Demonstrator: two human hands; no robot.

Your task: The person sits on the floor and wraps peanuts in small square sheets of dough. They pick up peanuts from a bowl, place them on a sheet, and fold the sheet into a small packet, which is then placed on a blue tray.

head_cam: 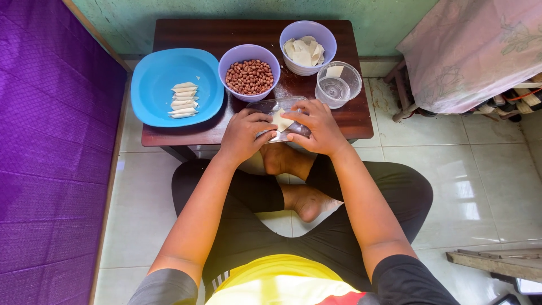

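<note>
Pinching a small pale square dough sheet (282, 121), left hand (243, 135) and right hand (317, 129) partly hide the clear plastic tray (270, 105) below.

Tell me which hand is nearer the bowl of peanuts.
Left. The left hand lies just below the bowl of peanuts, near its front rim. The right hand sits farther off, below and to the right, under the clear cup.

1 head-worn camera looks steeply down, close, over the lap onto the low table (350, 116)
</note>
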